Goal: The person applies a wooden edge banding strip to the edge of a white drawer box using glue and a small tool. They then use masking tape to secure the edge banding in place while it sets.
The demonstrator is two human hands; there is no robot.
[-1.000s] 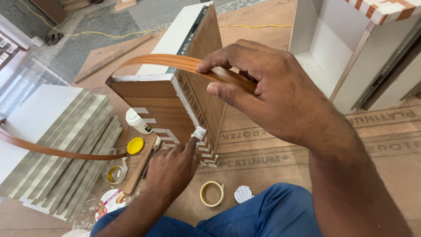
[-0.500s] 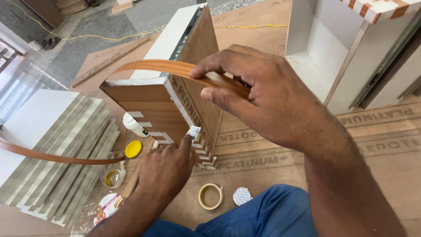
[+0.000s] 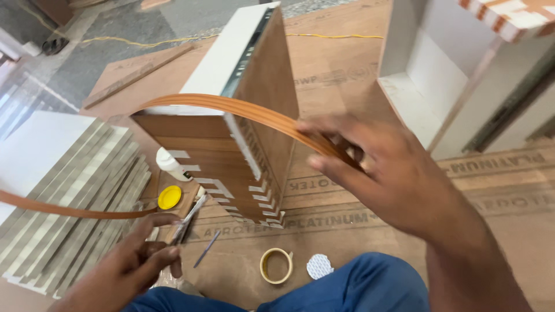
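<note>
Above the upright wooden box (image 3: 231,162), right hand (image 3: 387,173) pinching the brown edge strip (image 3: 243,110), left hand (image 3: 139,260) gripping a thin blade (image 3: 188,219).

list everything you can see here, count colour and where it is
edge banding strip: 1, orange-brown, arcs over the panel from the right hand and runs off left
wooden panel box: 1, brown with white top face, standing upright at centre, pale tape tabs along its front corner
tape roll: 1, cream, on the floor board near the knee
round disc: 1, white, beside the tape roll
yellow lid: 1, yellow, left of the panel box
bottle: 1, white, above the yellow lid
laminate strips: a stack, grey and beige, at left
white cabinet: 1, white, upper right
trousers: blue, bottom edge
left hand: holds a thin blade-like tool, exact kind unclear
right hand: pinches the edge banding strip
</note>
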